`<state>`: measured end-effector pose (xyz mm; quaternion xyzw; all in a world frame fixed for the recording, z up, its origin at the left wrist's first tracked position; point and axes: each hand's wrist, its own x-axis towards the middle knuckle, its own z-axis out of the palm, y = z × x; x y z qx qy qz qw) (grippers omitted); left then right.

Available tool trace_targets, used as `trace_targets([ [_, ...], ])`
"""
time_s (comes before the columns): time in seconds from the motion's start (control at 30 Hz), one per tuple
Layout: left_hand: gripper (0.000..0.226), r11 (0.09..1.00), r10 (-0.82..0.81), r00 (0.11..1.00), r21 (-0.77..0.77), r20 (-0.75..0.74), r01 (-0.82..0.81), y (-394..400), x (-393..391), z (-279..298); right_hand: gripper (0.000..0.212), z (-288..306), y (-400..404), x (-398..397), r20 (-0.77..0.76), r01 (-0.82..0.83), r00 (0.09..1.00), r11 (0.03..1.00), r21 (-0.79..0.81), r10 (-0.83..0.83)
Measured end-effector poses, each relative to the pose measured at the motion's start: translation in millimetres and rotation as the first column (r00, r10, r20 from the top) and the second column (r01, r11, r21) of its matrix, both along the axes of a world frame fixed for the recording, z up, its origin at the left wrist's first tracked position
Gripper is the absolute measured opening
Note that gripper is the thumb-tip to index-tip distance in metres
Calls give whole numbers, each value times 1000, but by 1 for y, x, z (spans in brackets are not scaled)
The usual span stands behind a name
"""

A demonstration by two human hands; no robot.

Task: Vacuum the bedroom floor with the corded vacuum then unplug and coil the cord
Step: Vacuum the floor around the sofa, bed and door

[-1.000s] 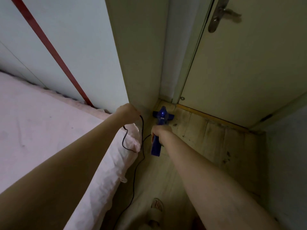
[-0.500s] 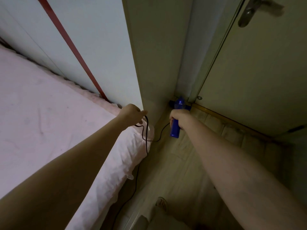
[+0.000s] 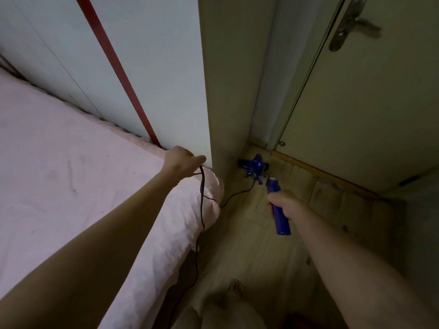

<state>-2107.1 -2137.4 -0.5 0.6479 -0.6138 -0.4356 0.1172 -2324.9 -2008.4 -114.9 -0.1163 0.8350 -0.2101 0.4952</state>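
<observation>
Gripping vacuum point(image 3: 280, 213), cord point(image 3: 202, 203), both hands

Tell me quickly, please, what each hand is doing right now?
Left hand: closed, pinching the black cord above the bed edge.
Right hand: closed around the blue vacuum handle, head in the floor corner.

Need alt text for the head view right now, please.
Right hand grips the blue corded vacuum, its head in the floor corner by the closed door. Left hand holds the thin black cord over the pink bed.
</observation>
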Motion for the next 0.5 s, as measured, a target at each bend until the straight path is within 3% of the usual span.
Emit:
trace_targets([
  [0.17, 20, 999, -5, 974, 50, -228, 17, 34, 19, 19, 28, 13, 51, 38, 29, 2, 1000, 999, 38, -3],
  [0.23, 27, 996, -3, 950, 80, -313, 29, 43, 30, 25, 29, 20, 70, 57, 37, -14, 999, 998, 54, 12],
  [0.33, 17, 972, -95, 912, 161, -399, 172, 60, 55, 37, 22, 35, 105, 97, 54, 5, 998, 999, 49, -7],
  [0.4, 10, 939, -201, 899, 184, -390, 290, 71, 68, 46, 16, 43, 124, 122, 71, 8, 997, 998, 60, -12],
  [0.5, 21, 886, -423, 886, 117, -190, 449, 88, 82, 55, 9, 63, 144, 160, 90, 42, 995, 998, 45, -46],
])
